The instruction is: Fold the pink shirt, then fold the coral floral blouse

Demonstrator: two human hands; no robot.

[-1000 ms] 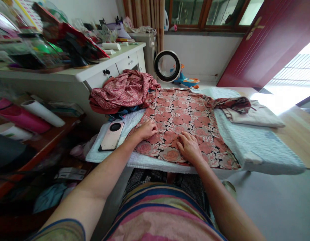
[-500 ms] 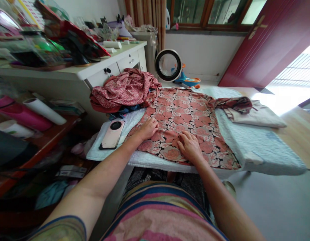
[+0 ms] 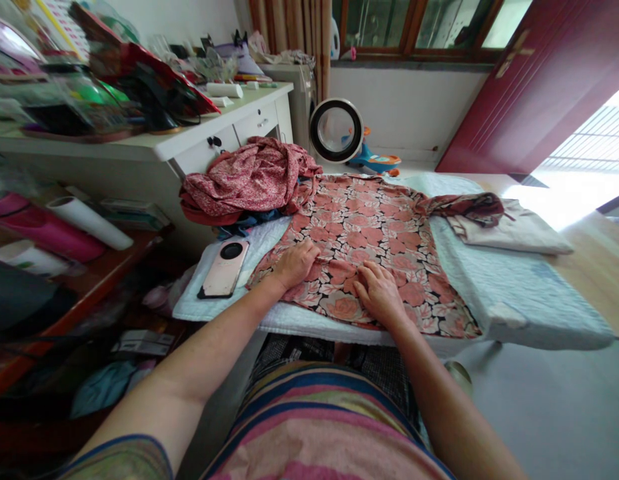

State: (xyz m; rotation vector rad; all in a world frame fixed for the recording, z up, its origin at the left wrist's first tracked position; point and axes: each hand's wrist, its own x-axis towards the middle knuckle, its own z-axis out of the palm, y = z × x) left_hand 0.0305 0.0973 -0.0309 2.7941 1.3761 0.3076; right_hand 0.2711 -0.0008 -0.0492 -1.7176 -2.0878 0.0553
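No lettering, brand or number can be read anywhere in this view. The poster point(image 3: 49, 23) at 10 o'clock, behind the clutter on the white tabletop point(image 3: 189, 137), carries print too blurred to make out. The back of the pink phone point(image 3: 223, 269), lying at 9 o'clock from the flowered shirt point(image 3: 374, 233), shows only a round camera ring and no legible mark. The small boxes point(image 3: 139, 343) on the floor at 8 o'clock bear dark patches too small to read.
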